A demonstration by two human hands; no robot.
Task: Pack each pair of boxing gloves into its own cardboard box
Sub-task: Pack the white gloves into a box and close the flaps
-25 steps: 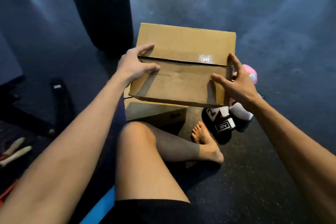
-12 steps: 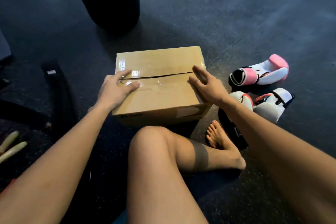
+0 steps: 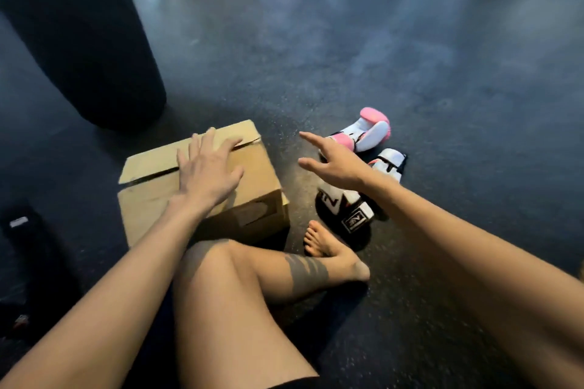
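Dark speckled flooring (image 3: 410,57) is seen across the whole view, with a black punching bag (image 3: 79,35) standing at upper left. A closed cardboard box (image 3: 202,189) is placed on the floor just ahead of a bent knee (image 3: 221,265); its top flaps are folded shut with a slight gap along the seam, so its contents cannot be seen. The left hand (image 3: 208,170) is laid flat on the box top, fingers spread and gripping nothing. The right hand (image 3: 335,158) is held in the air to the right of the box, fingers extended and empty. Beyond and below that hand, loose gloves are lying on the floor: a pink-and-white glove (image 3: 368,134) farthest away, a white glove (image 3: 390,163) beside it, and a black-and-white glove (image 3: 344,211) nearest a bare foot (image 3: 325,246). No glove is touched by either hand. Dark, indistinct items (image 3: 22,230) are lying at the left edge.
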